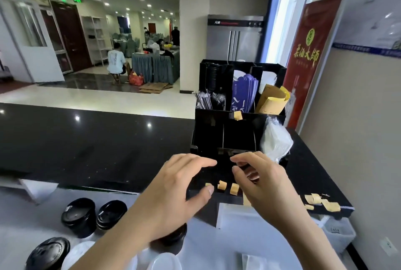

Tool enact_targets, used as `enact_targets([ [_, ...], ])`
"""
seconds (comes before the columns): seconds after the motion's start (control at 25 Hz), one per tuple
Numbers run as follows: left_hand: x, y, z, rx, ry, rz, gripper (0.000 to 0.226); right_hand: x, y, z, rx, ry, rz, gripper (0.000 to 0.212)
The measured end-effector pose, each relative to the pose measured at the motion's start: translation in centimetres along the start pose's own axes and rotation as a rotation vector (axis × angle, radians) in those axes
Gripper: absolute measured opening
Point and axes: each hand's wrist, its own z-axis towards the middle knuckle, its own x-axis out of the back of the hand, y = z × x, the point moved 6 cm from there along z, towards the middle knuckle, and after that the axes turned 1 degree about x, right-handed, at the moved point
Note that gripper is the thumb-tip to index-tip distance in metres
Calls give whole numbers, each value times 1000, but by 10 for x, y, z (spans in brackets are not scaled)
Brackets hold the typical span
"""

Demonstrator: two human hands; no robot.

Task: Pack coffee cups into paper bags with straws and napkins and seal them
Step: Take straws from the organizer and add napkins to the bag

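Reaching toward the black organizer point(208, 137), you hold both hands over a row of small tan stickers point(234, 188) stuck on its front edge; your left hand point(173, 187) is released, your right hand point(258, 180) has curled fingers but I cannot tell whether it pinches anything. Lidded cups point(79, 215) wait on the lower surface point(32, 232). No filled bag shows, so packing and sealing look mostly undone
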Motion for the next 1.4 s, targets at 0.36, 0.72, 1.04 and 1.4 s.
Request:
enact_targets([
  [0.36,-4,-29,77,149,165,-118,37,-29,15,113,81,26,-23,7],
  [0.72,-20,-96,141,317,138,-149,40,-59,38,203,-10,111,-54,5],
  [1.04,-35,-123,178,375,132,-120,46,-87,54,254,-42,74,-200,21],
  [1.4,-36,-127,185,364,197,-177,34,-101,54,272,-43,39,-244,21],
])
